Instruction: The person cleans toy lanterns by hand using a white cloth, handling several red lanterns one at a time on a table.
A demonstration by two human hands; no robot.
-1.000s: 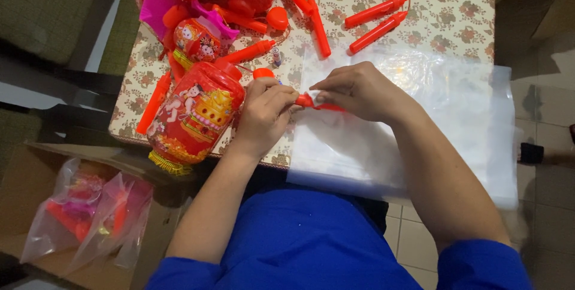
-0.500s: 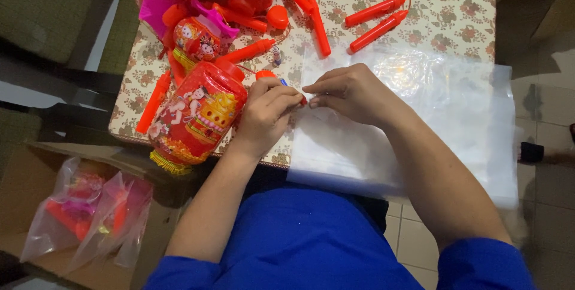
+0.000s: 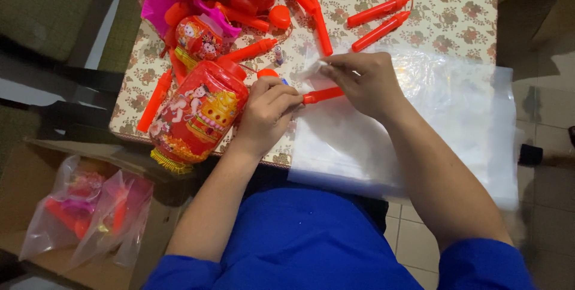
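My left hand (image 3: 268, 109) grips one end of a red plastic stick (image 3: 324, 94) that lies across a stack of clear plastic bags (image 3: 455, 116). My right hand (image 3: 365, 80) pinches the corner of the top clear bag and lifts it just above the stick. A red toy lantern with cartoon pictures (image 3: 197, 113) lies on its side right beside my left hand. A small battery (image 3: 278, 55) lies on the cloth just beyond my left hand.
Several more red sticks (image 3: 378, 11), red lantern parts and a pink piece (image 3: 160, 8) are strewn over the flowered tablecloth (image 3: 455, 20). A cardboard box (image 3: 36, 176) at lower left holds bagged toys (image 3: 90, 212). Tiled floor lies to the right.
My hands have moved apart: the right hand rose with the bag's corner, and the left hand now holds the red stick out toward the bag.
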